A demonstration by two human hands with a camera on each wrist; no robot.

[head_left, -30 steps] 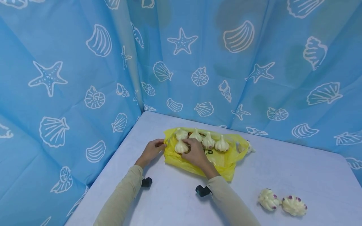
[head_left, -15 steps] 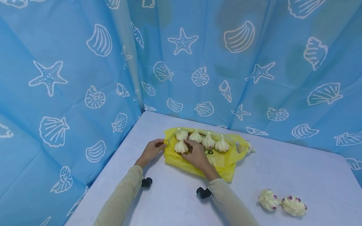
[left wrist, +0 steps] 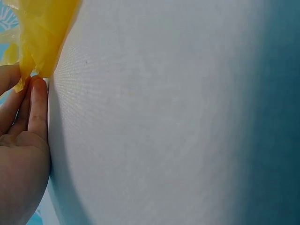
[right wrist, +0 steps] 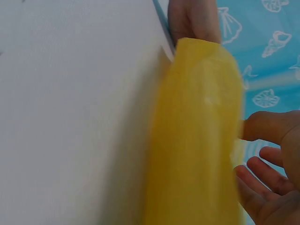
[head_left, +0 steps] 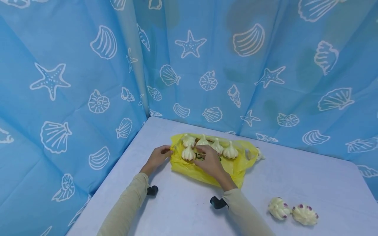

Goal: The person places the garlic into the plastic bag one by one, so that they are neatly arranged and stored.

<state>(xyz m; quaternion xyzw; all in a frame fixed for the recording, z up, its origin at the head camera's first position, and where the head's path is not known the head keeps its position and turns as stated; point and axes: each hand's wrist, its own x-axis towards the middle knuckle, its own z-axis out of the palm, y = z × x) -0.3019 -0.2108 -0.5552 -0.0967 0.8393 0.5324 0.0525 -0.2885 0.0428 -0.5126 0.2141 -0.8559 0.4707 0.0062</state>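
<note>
A yellow plastic bag (head_left: 200,174) lies spread on the table with several garlic bulbs on it. My left hand (head_left: 157,158) pinches its left edge; the left wrist view shows a fold of the bag (left wrist: 49,33) between thumb and fingers. My right hand (head_left: 212,162) is over the bag, just right of the front garlic bulb (head_left: 188,153), with a small gap between them. In the right wrist view that hand (right wrist: 276,173) has thumb and fingers spread behind the bag's raised side (right wrist: 199,136), so the bulbs are hidden there.
Two purple-tipped garlic bulbs, one left (head_left: 279,208) and one right (head_left: 305,214), lie at the table's front right. Another bulb (head_left: 259,154) shows at the bag's right end. Blue shell-print curtains (head_left: 206,59) stand behind and left of the white table (head_left: 177,209).
My right hand has let go of the front garlic bulb and drawn back slightly to the right. The left hand stays at the bag's edge.
</note>
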